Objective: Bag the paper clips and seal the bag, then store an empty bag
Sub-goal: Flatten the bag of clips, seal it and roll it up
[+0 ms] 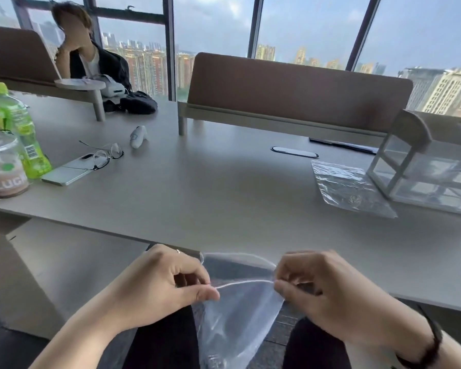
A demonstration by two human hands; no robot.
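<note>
The clear bag [240, 310] hung over the lap below the tabletop [224, 187] edge, left hand [157, 286] and right hand [328, 291] fingers pinching its mouth's opposite ends, likely to press the seal shut.

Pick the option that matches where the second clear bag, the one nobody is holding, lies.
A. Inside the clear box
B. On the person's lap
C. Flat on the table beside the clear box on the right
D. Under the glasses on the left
C: the spare bag lies flat on the table, its far right edge against the clear box, while both hands pinch the other bag below the table edge.
</note>
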